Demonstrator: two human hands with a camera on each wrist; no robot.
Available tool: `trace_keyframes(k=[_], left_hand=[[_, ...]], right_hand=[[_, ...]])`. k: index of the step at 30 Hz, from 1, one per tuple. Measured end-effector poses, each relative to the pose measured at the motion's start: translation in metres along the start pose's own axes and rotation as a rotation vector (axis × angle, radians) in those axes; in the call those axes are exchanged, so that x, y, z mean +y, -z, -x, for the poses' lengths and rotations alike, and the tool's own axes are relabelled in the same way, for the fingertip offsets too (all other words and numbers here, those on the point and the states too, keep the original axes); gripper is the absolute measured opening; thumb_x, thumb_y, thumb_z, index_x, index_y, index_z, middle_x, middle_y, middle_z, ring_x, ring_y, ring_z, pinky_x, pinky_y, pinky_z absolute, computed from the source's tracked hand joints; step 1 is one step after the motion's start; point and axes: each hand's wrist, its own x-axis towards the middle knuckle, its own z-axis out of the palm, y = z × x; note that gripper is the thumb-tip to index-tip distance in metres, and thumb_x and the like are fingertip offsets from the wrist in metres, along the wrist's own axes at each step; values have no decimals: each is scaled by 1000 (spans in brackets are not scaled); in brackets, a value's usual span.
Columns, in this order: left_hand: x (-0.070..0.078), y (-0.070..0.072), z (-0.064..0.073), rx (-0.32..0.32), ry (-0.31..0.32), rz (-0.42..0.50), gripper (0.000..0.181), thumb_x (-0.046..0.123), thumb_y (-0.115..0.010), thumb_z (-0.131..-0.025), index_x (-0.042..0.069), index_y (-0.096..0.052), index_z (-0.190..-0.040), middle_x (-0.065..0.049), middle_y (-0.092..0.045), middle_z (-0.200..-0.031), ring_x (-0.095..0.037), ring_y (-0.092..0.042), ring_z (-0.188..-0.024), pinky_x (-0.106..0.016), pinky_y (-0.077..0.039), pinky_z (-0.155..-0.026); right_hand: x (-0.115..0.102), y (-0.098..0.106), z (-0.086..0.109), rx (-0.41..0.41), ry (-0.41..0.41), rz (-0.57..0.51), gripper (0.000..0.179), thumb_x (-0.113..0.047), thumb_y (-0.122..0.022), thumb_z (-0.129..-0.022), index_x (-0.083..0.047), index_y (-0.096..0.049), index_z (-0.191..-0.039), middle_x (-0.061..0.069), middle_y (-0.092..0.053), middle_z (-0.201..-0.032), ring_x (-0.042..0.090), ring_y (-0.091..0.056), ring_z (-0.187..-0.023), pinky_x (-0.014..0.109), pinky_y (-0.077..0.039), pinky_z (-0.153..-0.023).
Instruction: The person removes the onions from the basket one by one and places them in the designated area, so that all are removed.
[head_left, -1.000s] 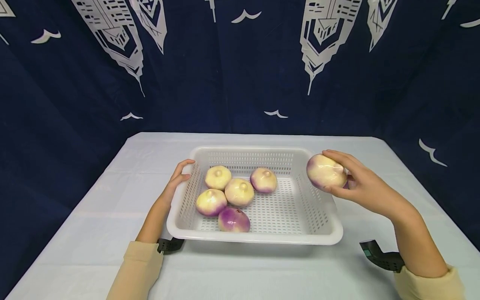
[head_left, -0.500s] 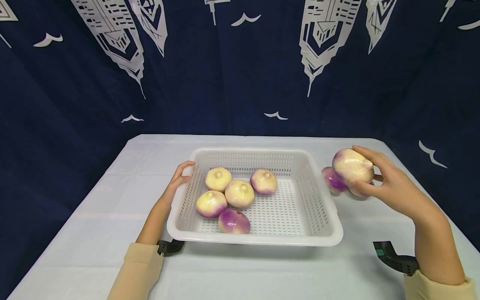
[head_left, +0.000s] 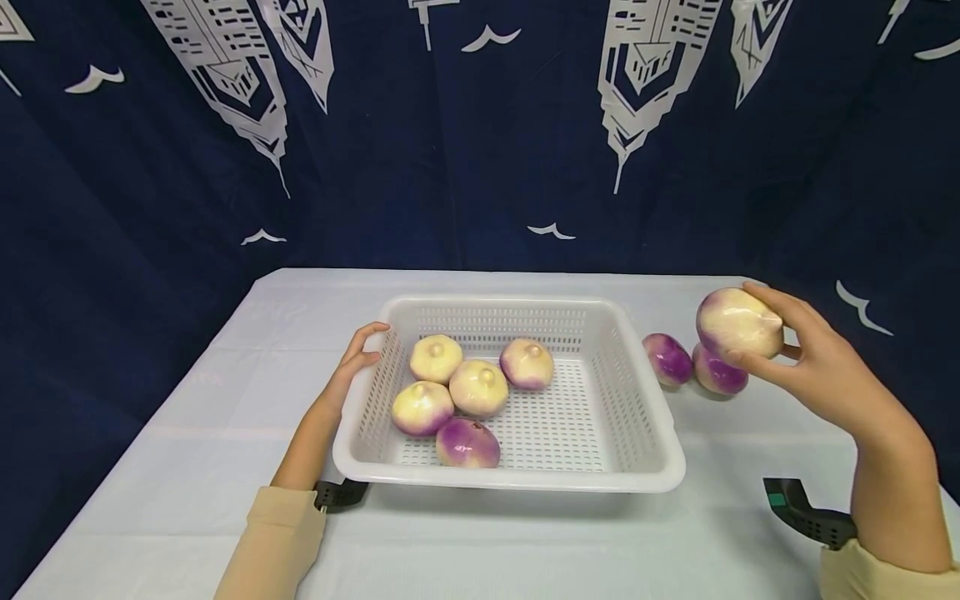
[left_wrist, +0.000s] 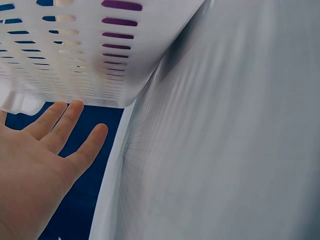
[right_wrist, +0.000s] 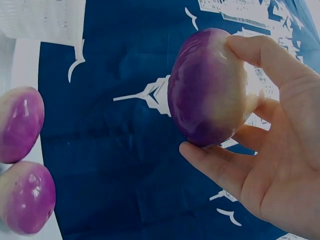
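My right hand (head_left: pixel 832 367) holds a glossy purple-and-cream turnip (head_left: pixel 738 323) between thumb and fingers, raised at the right of the table. The right wrist view shows the purple side of this turnip (right_wrist: pixel 202 90), with fingertips on both its edges. Two more purple turnips (head_left: pixel 667 360) (head_left: pixel 720 371) lie on the cloth below and left of that hand. At the left, my left hand (head_left: pixel 352 358) touches the rim of a white perforated basket (head_left: pixel 510 478). Its fingers look straight and spread beside the basket wall in the left wrist view (left_wrist: pixel 55 145).
Several turnips (head_left: pixel 478 387) sit in the left and middle of the basket, mostly cream side up, one purple side up. A white cloth covers the table (head_left: pixel 480 542). Behind it hangs a dark blue curtain (head_left: pixel 450 167) with white prints.
My right hand has carried its turnip rightward from beside the basket's right rim, uncovering the two turnips on the cloth. The left hand and basket stay put.
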Motion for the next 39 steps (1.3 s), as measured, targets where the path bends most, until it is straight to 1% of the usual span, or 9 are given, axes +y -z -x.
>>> trace_keyframes(k=[4, 7, 9, 12, 15, 21, 23, 28, 39], left_hand=[[-1, 0, 0, 4, -3, 13, 48, 12, -27, -84, 20, -24, -131, -20, -14, -145, -44, -24, -129, -57, -35, -95], [-2, 1, 0, 4, -1, 13, 47, 13, -27, -84, 23, -25, -130, -20, -14, -144, -44, -25, -128, -55, -38, -93], [-3, 1, 1, 3, 2, 4, 47, 13, -27, -84, 23, -25, -130, -20, -15, -143, -44, -26, -126, -53, -40, -91], [-3, 1, 1, 3, 2, 6, 48, 13, -27, -84, 23, -25, -130, -20, -15, -143, -43, -27, -126, -50, -40, -90], [-3, 1, 0, 3, -7, 13, 48, 12, -27, -83, 22, -25, -130, -20, -15, -143, -42, -27, -126, -50, -39, -92], [-3, 1, 0, -1, -12, 19, 48, 13, -27, -83, 22, -25, -130, -20, -15, -144, -42, -26, -127, -53, -37, -94], [-3, 2, 0, -2, -9, 18, 47, 13, -27, -84, 23, -25, -130, -20, -15, -144, -42, -25, -128, -54, -37, -94], [-3, 3, -2, 1, -6, 21, 46, 13, -28, -84, 26, -27, -128, -19, -15, -144, -42, -26, -128, -55, -36, -95], [-3, 1, -1, 3, -2, 17, 48, 13, -28, -84, 23, -25, -130, -19, -13, -146, -44, -23, -130, -61, -30, -98]], right_hand=[[6, 3, -1, 14, -26, 14, 77, -20, -66, -81, -24, -21, -144, 24, -28, -138, -6, -26, -107, -6, -22, -70], [10, 4, -1, 16, -51, 19, 78, -22, -65, -82, -22, -19, -145, 25, -24, -141, 10, -27, -117, -7, -22, -71], [13, 5, 0, 18, -65, 21, 79, -23, -64, -82, -21, -17, -145, 26, -22, -142, 15, -27, -118, -7, -22, -71], [16, 7, 0, 26, -62, 6, 78, -21, -64, -83, -20, -17, -145, 26, -20, -143, 2, -29, -113, -8, -22, -73], [20, 9, -1, 49, -39, -4, 78, -17, -65, -82, -16, -19, -145, 22, -25, -140, -13, -28, -99, -8, -24, -75], [26, 14, -2, 83, -8, -12, 77, -11, -67, -79, -9, -23, -143, -11, -34, -118, -12, -36, -85, -6, -28, -69], [26, 15, -2, 82, -16, -3, 78, -12, -67, -79, -9, -23, -143, -5, -35, -120, -13, -35, -84, -6, -28, -67], [26, 20, -2, 80, -40, 26, 79, -14, -67, -80, -9, -20, -144, 27, -29, -127, -14, -32, -81, -4, -30, -61], [29, 25, 1, 92, -91, 19, 80, -15, -64, -81, -8, -15, -145, 32, -19, -140, -14, -27, -83, -5, -27, -60]])
